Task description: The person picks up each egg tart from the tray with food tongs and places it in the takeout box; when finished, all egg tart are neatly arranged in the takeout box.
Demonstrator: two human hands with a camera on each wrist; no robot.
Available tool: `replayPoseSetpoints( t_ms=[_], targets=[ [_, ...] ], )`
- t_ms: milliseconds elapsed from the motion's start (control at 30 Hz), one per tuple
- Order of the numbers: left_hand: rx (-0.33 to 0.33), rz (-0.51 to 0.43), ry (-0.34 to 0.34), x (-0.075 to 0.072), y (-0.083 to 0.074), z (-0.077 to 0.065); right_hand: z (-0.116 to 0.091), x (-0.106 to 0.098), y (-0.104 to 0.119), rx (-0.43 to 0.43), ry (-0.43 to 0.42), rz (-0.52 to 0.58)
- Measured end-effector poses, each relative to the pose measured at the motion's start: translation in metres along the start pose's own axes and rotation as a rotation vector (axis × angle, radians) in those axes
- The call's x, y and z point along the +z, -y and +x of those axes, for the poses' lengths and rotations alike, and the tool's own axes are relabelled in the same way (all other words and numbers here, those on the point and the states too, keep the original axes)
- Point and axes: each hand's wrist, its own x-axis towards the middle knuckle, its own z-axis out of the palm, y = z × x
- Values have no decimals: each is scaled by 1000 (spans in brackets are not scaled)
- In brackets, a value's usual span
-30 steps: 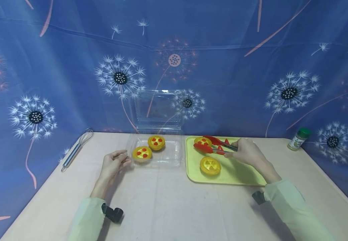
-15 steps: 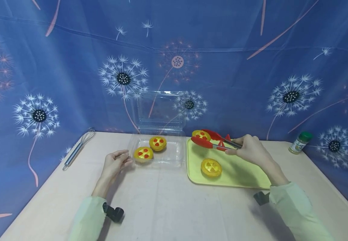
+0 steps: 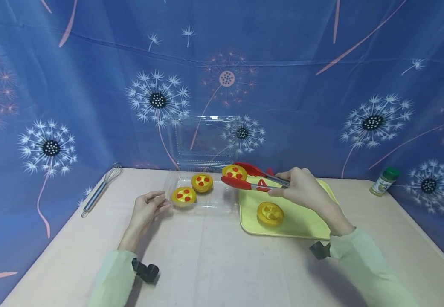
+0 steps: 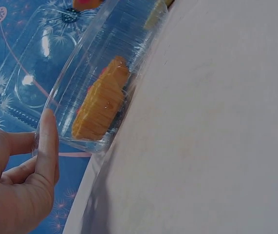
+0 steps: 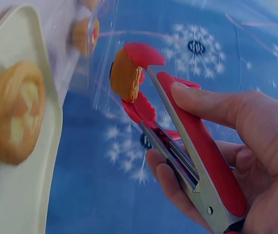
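Note:
In the head view my right hand (image 3: 302, 189) grips red-tipped tongs (image 5: 202, 156), whose tips clasp an egg tart (image 3: 234, 172) with red pieces on top. This tart hangs above the right side of the clear plastic container (image 3: 216, 204). Two similar tarts, a front one (image 3: 184, 196) and a back one (image 3: 202, 182), sit in the container's left part. At the container's left edge, my left hand (image 3: 146, 212) pinches the rim between thumb and fingers, as the left wrist view shows. A tart with yellow pieces (image 3: 270, 213) lies on the yellow tray (image 3: 302, 230).
The container's clear lid (image 3: 206, 140) stands raised against the blue dandelion curtain (image 3: 294, 85). A whisk (image 3: 100, 189) lies at the table's left edge. A green-capped jar (image 3: 384, 182) stands at the back right. Pale cloth (image 3: 222, 264) covers the table.
My right hand has lifted the red-topped tart off the tray with the tongs and carried it left, over the container. The left hand has stayed at the container's edge.

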Motion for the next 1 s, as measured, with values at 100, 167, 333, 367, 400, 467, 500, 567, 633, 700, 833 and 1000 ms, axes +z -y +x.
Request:
replayPoseSetpoints(
  t_ms=[100,167,333,367,400,467,500,567,633,700,833,1000],
  targets=[
    [-1,0,1,0,0,0,6,7,11,-28,8,-14],
    [2,1,1,0,0,-1,9,12,16,-36,12,-26],
    [9,7,2,0,1,-2,17,24,26,-54,41,-86],
    [10,6,3,0,1,-2,19,25,27,-58,47,-103],
    [11,3,4,0,1,-2,20,27,29,-63,50,-119],
    [13,-3,2,0,1,-2,23,28,32,-73,54,-148],
    [14,-7,1,0,1,-1,24,29,33,-81,54,-160],
    [14,-11,1,0,1,-1,26,30,35,-90,55,-188],
    [15,-10,2,-1,1,-1,27,32,36,-99,45,-213],
    [18,-13,7,-2,1,-1,27,34,38,-105,37,-238],
    [22,-16,7,-2,1,0,28,40,41,-123,28,-278],
    [28,-31,9,-2,2,1,28,44,48,-146,21,-332]
  ],
)
